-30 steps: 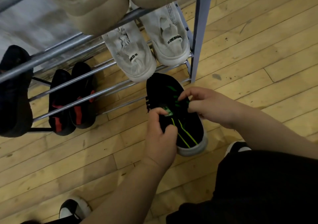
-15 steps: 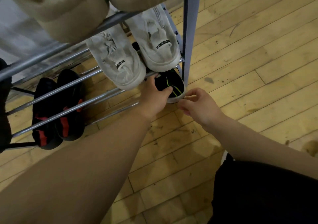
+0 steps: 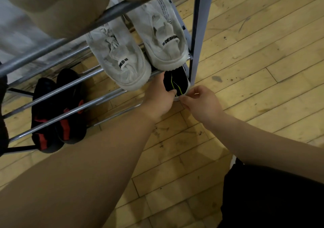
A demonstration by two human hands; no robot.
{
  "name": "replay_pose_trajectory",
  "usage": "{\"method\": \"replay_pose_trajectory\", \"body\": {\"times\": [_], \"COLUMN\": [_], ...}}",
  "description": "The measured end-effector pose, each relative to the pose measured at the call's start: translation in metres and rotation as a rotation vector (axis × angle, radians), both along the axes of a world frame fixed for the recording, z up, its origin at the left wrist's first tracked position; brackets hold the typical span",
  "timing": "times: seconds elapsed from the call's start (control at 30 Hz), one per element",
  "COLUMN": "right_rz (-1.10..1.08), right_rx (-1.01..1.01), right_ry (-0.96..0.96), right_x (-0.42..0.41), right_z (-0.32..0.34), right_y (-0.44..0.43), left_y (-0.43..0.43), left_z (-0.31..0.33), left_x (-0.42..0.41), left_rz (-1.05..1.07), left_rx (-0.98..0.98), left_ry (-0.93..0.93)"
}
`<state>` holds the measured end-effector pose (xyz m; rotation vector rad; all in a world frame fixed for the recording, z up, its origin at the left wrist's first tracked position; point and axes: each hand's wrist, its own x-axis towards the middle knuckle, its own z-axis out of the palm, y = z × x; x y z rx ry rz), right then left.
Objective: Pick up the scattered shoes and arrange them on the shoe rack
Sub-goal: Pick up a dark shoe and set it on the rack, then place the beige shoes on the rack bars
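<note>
A black shoe with yellow-green stripes and a white sole (image 3: 176, 82) sits on the bottom tier of the metal shoe rack (image 3: 199, 35), at its right end, mostly hidden under a white sneaker. My left hand (image 3: 160, 98) grips the shoe's left side near the heel, thumb on top. My right hand (image 3: 201, 101) pinches the white rim of the heel. Two white sneakers (image 3: 122, 59) rest on the tier above.
A black pair with red straps (image 3: 59, 112) lies on the bottom tier to the left. Beige shoes (image 3: 66, 8) fill the top tier. Another dark shoe (image 3: 3, 115) shows at the left edge. Wooden floor (image 3: 263, 61) spreads to the right.
The black striped shoe went from the floor in front of the rack into the bottom tier under the white sneakers. Both hands followed it in and still hold its heel.
</note>
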<state>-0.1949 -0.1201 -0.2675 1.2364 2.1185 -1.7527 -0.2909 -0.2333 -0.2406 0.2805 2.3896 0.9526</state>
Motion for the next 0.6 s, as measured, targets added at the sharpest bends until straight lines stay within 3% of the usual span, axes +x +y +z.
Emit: {"method": "replay_pose_trajectory", "body": {"times": [0.27,0.4,0.5,0.6], "right_rz": [-0.026,0.120,0.292,0.231], "right_rx": [0.067,0.067,0.218,0.387], "right_ry": [0.023,-0.087,-0.158,-0.212], "right_x": [0.002,0.015,0.051,0.109], "right_z": [0.000,0.008,0.020,0.034], "right_y": [-0.004,0.011,0.038,0.085], "left_y": [-0.008,-0.013,-0.019,-0.008], "left_z": [0.002,0.015,0.017,0.022], "left_x": [0.017,0.043,0.076,0.108], "left_rz": [0.039,0.053,0.074,-0.040], "left_rx": [0.079,0.113,0.002,0.030], "left_ry": [0.010,-0.026,-0.066,-0.164]}}
